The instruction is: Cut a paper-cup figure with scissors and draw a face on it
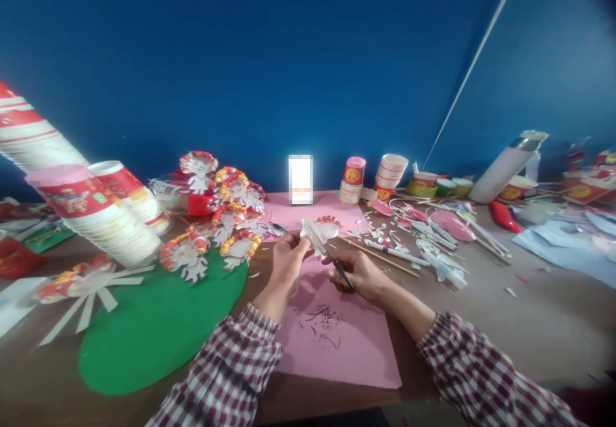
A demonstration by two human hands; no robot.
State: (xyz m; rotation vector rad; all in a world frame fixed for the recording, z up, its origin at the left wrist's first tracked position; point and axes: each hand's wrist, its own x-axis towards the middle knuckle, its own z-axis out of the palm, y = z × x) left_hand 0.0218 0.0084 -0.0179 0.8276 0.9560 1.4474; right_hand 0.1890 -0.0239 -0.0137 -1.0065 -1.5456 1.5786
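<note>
Head view, left hand (290, 260) pinching paper (309, 228), right hand (364, 277) gripping dark tool (342, 275)

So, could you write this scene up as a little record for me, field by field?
Left hand: holds a white paper piece
Right hand: holds a slim dark tool, kind unclear
Under the hands: pink sheet with black marks
On the left: rounded green sheet, paper figures, stacked paper cups
On the right: paper scraps, wooden stick
Behind: blue wall
</note>
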